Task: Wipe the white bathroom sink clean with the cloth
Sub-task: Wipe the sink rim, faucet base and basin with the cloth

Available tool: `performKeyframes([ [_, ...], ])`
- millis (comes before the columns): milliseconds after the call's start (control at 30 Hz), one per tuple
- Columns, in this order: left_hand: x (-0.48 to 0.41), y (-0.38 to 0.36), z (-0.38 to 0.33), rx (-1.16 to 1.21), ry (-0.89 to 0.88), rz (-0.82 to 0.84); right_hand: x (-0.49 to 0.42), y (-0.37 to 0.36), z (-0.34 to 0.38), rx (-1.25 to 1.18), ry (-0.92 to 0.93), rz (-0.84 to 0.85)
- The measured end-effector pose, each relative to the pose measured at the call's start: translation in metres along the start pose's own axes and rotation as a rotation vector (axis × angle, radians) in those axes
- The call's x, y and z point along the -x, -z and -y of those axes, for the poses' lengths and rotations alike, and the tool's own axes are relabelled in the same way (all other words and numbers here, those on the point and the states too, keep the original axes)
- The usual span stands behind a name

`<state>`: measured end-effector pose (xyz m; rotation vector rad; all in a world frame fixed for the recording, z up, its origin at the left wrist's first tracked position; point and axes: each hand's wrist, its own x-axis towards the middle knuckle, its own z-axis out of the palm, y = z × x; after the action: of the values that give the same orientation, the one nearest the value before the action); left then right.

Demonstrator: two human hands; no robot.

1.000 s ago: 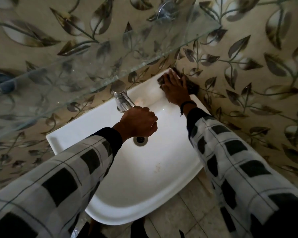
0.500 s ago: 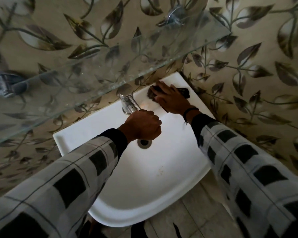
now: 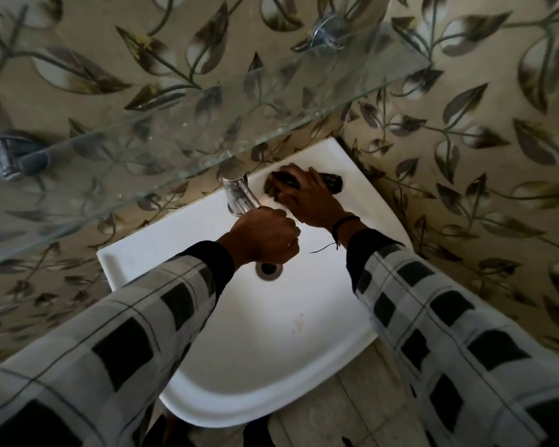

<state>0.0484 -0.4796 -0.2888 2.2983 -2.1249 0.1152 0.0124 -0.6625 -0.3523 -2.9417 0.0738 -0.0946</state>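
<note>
Two checked sleeves (image 3: pixel 126 317) reach over one white ceramic bathroom sink (image 3: pixel 271 366) above a tiled floor (image 3: pixel 362 408). The left hand (image 3: pixel 265 235) curls its fingers round the single chrome tap (image 3: pixel 236 191), while the right hand (image 3: pixel 310 201) presses flat fingers on one dark cloth (image 3: pixel 331 183) on the sink's back ledge, just right of the tap. One clear glass shelf (image 3: pixel 175 124) overhangs, partly hiding the leaf-patterned wall (image 3: pixel 481 156).

A bathroom: white sink (image 3: pixel 271 350), chrome tap (image 3: pixel 237 191), glass shelf (image 3: pixel 175 130), leaf-patterned tiles (image 3: pixel 465 124).
</note>
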Motion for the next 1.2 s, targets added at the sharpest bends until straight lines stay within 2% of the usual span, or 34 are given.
performKeyframes([
  [67,0.001,0.002,-0.001,-0.024,-0.009,0.007,-0.003,0.004,-0.009,0.008,0.025,0.014],
  [200,0.003,0.007,-0.003,-0.064,-0.018,0.034,-0.006,0.003,-0.004,-0.014,-0.066,-0.014],
  [267,0.004,0.011,-0.004,-0.087,-0.039,0.061,-0.004,0.004,-0.004,-0.023,-0.038,0.001],
  [367,0.002,0.012,-0.007,-0.103,-0.028,0.217,-0.005,0.004,0.000,-0.026,-0.045,-0.013],
  [533,0.000,0.018,-0.008,-0.108,0.018,0.233,-0.007,-0.001,0.006,0.043,0.037,0.012],
  [667,0.002,0.017,-0.007,-0.077,-0.016,0.226,-0.009,-0.002,0.021,-0.019,-0.142,-0.021],
  [767,0.005,0.014,-0.005,-0.015,-0.087,0.184,-0.006,0.000,0.017,-0.016,-0.040,0.016],
  [833,0.012,0.016,-0.001,0.082,-0.183,0.043,-0.010,0.002,0.008,-0.022,-0.029,-0.003],
  [900,0.029,0.021,0.000,0.158,-0.231,-0.119,-0.012,-0.002,0.013,-0.042,-0.117,-0.048],
  [1000,0.074,0.013,-0.006,0.138,-0.192,-0.307,-0.002,-0.014,0.031,-0.071,-0.106,-0.122],
  [1100,0.128,-0.011,0.007,0.086,-0.134,-0.262,-0.002,-0.009,0.024,-0.099,-0.039,-0.120],
  [1200,0.159,-0.024,0.028,0.068,-0.016,-0.116,-0.010,-0.011,0.035,-0.117,-0.153,-0.138],
])
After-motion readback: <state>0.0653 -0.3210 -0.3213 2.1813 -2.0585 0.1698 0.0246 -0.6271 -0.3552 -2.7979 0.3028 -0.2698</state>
